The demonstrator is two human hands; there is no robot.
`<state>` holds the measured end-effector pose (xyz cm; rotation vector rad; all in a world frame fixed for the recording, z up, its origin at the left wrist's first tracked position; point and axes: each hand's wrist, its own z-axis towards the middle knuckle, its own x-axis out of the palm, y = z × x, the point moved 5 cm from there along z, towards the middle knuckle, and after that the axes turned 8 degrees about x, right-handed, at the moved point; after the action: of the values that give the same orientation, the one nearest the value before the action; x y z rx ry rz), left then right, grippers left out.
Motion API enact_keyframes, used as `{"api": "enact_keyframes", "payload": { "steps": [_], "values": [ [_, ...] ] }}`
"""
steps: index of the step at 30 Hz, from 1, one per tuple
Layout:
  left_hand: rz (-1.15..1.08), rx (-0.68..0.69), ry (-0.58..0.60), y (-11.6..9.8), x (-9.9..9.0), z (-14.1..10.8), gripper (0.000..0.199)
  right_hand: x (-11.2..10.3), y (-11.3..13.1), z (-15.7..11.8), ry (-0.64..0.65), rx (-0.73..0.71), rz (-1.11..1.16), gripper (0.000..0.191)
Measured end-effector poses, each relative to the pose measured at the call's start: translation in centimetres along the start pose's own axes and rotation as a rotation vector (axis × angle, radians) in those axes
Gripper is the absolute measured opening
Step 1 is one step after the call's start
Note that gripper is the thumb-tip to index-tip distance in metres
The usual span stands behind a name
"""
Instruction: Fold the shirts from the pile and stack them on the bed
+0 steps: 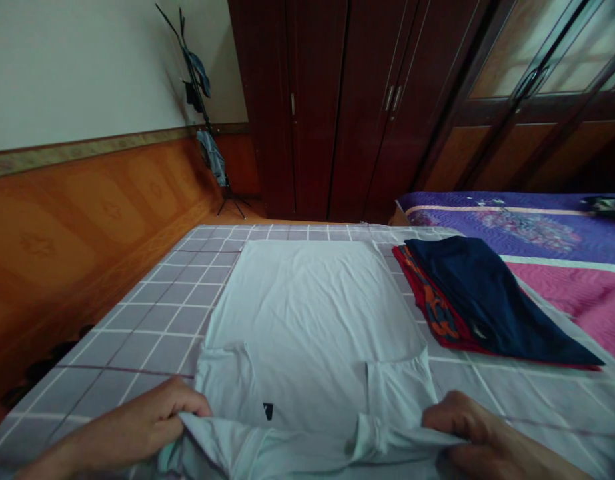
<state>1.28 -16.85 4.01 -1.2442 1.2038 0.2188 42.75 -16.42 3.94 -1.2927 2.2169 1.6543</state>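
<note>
A pale, whitish T-shirt [312,307] lies spread on the checked bedsheet, its sleeves toward the near side and a small black mark near its collar end. At the lower left, my left hand [152,417] pinches the shirt's near edge. My right hand [472,433] grips the same edge at the lower right, its fingers partly hidden by fabric. Between the two hands the near edge is bunched and slightly raised.
Folded dark blue [477,287] and red clothes are stacked right of the shirt on the checked sheet [157,307]. Beyond lie a purple and pink bedcover [537,227], a dark red wardrobe [337,107] and a coat stand [200,100] with garments.
</note>
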Motion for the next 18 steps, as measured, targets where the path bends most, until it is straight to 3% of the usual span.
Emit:
{"api": "enact_keyframes", "payload": {
  "steps": [5, 6, 8, 10, 12, 15, 18],
  "values": [
    [-0.322, -0.171, 0.009, 2.9, -5.1, 6.1, 0.027, -2.7, 2.8, 5.6, 0.258, 0.158, 0.349, 0.028],
    [-0.384, -0.178, 0.021, 3.5, -6.3, 7.8, 0.024, -4.0, 3.3, 7.1, 0.227, 0.18, 0.391, 0.027],
    [-0.503, -0.169, 0.037, 4.8, -8.8, 11.5, 0.021, -7.3, 4.0, 10.6, 0.048, 0.213, 0.393, 0.022],
    [-0.611, -0.155, -0.03, 6.5, -11.1, 15.3, 0.023, -10.8, 4.5, 14.5, -0.138, 0.228, 0.302, 0.014],
    [-0.698, -0.16, -0.142, 8.6, -12.7, 18.7, 0.032, -13.4, 4.5, 18.4, -0.238, 0.234, 0.256, 0.012],
    [-0.772, -0.226, -0.291, 12.0, -12.7, 21.7, 0.048, -15.5, 3.0, 23.3, -0.355, 0.291, 0.182, 0.016],
    [-0.792, -0.275, -0.386, 14.3, -11.3, 22.4, 0.057, -15.8, 0.7, 26.0, -0.461, 0.353, 0.092, 0.028]
  ]
}}
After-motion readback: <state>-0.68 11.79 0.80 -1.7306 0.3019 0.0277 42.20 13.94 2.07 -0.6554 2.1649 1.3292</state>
